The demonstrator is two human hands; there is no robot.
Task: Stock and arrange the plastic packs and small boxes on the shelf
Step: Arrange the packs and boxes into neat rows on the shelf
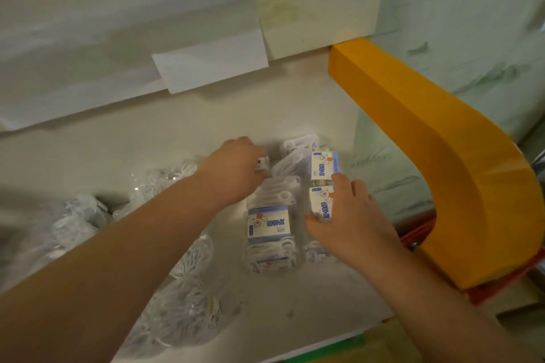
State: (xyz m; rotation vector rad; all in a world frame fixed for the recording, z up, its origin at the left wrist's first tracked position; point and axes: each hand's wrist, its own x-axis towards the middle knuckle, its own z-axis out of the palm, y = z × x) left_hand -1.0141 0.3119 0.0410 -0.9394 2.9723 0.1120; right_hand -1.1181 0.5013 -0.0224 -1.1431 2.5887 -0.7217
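Observation:
Several clear plastic packs with white-and-blue labels lie on the white shelf (295, 298) at centre. One labelled pack (269, 225) lies flat between my hands. My left hand (236, 169) reaches over the far packs, its fingers closed on a small labelled pack (262, 163) that is mostly hidden. My right hand (348, 215) grips another labelled pack (322, 205) at the right of the group. Just beyond it stands a further pack (324, 165). Unlabelled clear packs (290, 156) lie behind.
Loose clear plastic bags (182, 315) of white items spread along the shelf's left and front. An orange curved bracket (442, 138) bounds the right side. White paper sheets (212, 62) hang on the back wall. The shelf's front edge (324, 345) runs at bottom.

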